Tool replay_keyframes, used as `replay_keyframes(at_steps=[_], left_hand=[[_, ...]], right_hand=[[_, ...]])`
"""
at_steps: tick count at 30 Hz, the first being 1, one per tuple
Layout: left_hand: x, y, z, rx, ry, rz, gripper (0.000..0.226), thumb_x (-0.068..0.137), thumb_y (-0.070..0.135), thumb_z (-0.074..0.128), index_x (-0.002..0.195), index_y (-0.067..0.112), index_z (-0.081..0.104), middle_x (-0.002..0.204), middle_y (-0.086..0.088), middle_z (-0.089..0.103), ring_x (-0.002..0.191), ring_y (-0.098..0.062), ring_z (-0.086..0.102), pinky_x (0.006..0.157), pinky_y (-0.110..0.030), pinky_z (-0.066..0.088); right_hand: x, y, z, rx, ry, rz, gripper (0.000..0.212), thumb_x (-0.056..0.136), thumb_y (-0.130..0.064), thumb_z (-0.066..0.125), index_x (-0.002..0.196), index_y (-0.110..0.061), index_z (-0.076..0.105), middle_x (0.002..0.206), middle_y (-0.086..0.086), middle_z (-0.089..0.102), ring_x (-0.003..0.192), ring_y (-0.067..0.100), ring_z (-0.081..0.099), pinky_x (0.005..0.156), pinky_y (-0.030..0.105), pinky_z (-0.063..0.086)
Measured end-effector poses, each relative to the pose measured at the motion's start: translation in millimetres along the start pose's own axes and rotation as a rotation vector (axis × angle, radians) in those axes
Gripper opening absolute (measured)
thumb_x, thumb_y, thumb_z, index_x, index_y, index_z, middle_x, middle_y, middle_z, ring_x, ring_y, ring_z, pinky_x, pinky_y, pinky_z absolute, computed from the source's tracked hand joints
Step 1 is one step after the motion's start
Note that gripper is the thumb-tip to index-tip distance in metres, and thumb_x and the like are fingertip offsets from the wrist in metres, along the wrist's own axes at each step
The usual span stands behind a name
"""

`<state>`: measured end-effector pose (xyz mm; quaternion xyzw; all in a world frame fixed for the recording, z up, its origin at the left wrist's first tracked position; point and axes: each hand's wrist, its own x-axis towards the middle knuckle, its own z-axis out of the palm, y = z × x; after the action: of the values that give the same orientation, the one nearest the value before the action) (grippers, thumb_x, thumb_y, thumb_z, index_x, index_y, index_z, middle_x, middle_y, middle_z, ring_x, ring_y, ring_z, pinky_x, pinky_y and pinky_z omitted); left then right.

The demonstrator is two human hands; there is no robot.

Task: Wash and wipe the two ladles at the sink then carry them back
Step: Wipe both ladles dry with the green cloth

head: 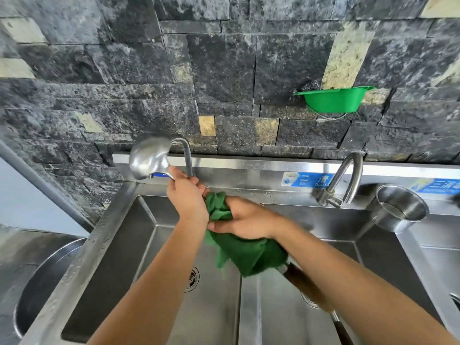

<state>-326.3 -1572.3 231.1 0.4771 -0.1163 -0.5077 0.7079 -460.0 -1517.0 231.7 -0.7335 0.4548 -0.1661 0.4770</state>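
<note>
- Steel double sink [117, 235] fills lower half of frame; left basin drain [192, 279] at lower centre, divider ridge just right of it.
- Two faucets on back ledge: left faucet [187, 155] at centre left, partly hidden behind ladle bowl and left hand; right faucet [344, 181] at right of centre, clear of both hands.
- Steel cup [398, 207] set into the deck at right edge, well apart from hands.
- Green plastic bowl [334, 99] mounted on dark stone wall [224, 70], upper right, with a steel scourer [310, 85] sticking out at its left rim.
- Blue labels [306, 179] on backsplash strip; round metal basin [37, 290] at lower left, outside the sink.
- Left hand [185, 192] raised over back of left basin, fingers closed round the ladle [149, 158] neck just under the bowl; bowl up at centre left, in front of left faucet.
- Right hand [245, 217] just right of left hand, fingers closed on green cloth [246, 252] bunched round the shaft; knuckles up, forearm running in from lower right.
- Cloth hides mid shaft; dark handle [306, 286] emerges below it toward lower right, over the right basin.
- A second shaft or handle [342, 329] visible at bottom right edge; cannot tell if it belongs to another ladle.
</note>
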Motion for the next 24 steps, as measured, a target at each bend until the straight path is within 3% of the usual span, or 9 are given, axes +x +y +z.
replay_keyframes(at_steps=[5, 9, 14, 16, 18, 20, 21, 23, 24], left_hand=[[15, 34, -3, -0.076, 0.001, 0.024, 0.037, 0.102, 0.036, 0.040, 0.069, 0.020, 0.036, 0.051, 0.006, 0.030, 0.037, -0.010, 0.021, 0.035, -0.019, 0.017], [39, 67, -19, -0.090, 0.026, 0.046, 0.039, 0.099, 0.036, 0.040, 0.063, 0.022, 0.033, 0.048, 0.007, 0.026, 0.036, -0.011, 0.020, 0.035, -0.016, 0.016], [28, 54, -17, -0.090, -0.037, 0.041, 0.040, 0.101, 0.038, 0.036, 0.065, 0.021, 0.034, 0.047, 0.008, 0.023, 0.038, -0.011, 0.018, 0.035, -0.018, 0.016], [24, 51, -16, -0.105, -0.085, 0.032, 0.043, 0.102, 0.042, 0.035, 0.064, 0.022, 0.035, 0.047, 0.008, 0.023, 0.038, -0.011, 0.018, 0.035, -0.020, 0.016], [24, 56, -17, -0.141, -0.137, 0.025, 0.047, 0.102, 0.047, 0.036, 0.062, 0.023, 0.038, 0.048, 0.009, 0.022, 0.039, -0.010, 0.017, 0.036, -0.022, 0.015], [20, 57, -16, -0.188, -0.206, 0.018, 0.050, 0.101, 0.052, 0.036, 0.060, 0.024, 0.040, 0.048, 0.010, 0.022, 0.039, -0.009, 0.016, 0.037, -0.022, 0.013], [14, 53, -14, -0.201, -0.245, 0.003, 0.051, 0.101, 0.053, 0.035, 0.059, 0.025, 0.041, 0.047, 0.010, 0.024, 0.038, -0.008, 0.017, 0.037, -0.021, 0.012], [-2, 32, -3, -0.199, -0.359, -0.070, 0.052, 0.101, 0.055, 0.031, 0.060, 0.024, 0.042, 0.044, 0.010, 0.027, 0.033, -0.006, 0.020, 0.033, -0.018, 0.014], [-12, 16, 4, -0.193, -0.421, -0.133, 0.052, 0.100, 0.056, 0.030, 0.061, 0.024, 0.041, 0.041, 0.010, 0.028, 0.031, -0.006, 0.022, 0.031, -0.016, 0.016]], right_hand=[[-20, 7, -11, -0.021, -0.108, 0.054, 0.021, 0.089, -0.031, 0.076, 0.106, -0.023, 0.067, 0.103, -0.006, 0.076, 0.095, 0.014, 0.072, 0.094, 0.038, 0.058], [-72, 24, -16, 0.053, -0.178, 0.129, 0.030, 0.090, -0.029, 0.075, 0.113, -0.012, 0.065, 0.111, 0.009, 0.075, 0.101, 0.029, 0.073, 0.091, 0.046, 0.059], [-124, 28, -27, 0.018, -0.206, 0.226, 0.030, 0.090, -0.027, 0.076, 0.117, -0.021, 0.063, 0.114, -0.004, 0.075, 0.097, 0.005, 0.072, 0.087, 0.023, 0.058], [-157, 40, -41, -0.073, -0.300, 0.334, 0.027, 0.089, -0.037, 0.076, 0.113, -0.030, 0.064, 0.113, -0.010, 0.075, 0.096, -0.001, 0.070, 0.089, 0.021, 0.056], [-199, 61, -60, -0.163, -0.376, 0.489, 0.043, 0.081, -0.060, 0.073, 0.108, -0.028, 0.067, 0.109, -0.007, 0.075, 0.087, -0.006, 0.066, 0.084, 0.019, 0.053], [-236, 72, -76, -0.070, -0.239, 0.537, 0.073, 0.056, -0.084, 0.073, 0.100, -0.027, 0.069, 0.103, -0.009, 0.075, 0.082, -0.008, 0.065, 0.080, 0.018, 0.051], [-248, 86, -81, 0.101, -0.081, 0.528, 0.086, 0.040, -0.084, 0.080, 0.102, -0.024, 0.070, 0.100, -0.010, 0.076, 0.085, -0.005, 0.068, 0.082, 0.018, 0.053], [-247, 108, -80, 0.529, 0.210, 0.468, 0.109, 0.021, -0.062, 0.099, 0.112, -0.010, 0.072, 0.104, 0.004, 0.079, 0.098, 0.016, 0.074, 0.092, 0.032, 0.058], [-237, 104, -73, 0.744, 0.255, 0.423, 0.108, 0.020, -0.050, 0.103, 0.112, -0.002, 0.073, 0.108, 0.015, 0.077, 0.101, 0.028, 0.074, 0.094, 0.043, 0.058]])
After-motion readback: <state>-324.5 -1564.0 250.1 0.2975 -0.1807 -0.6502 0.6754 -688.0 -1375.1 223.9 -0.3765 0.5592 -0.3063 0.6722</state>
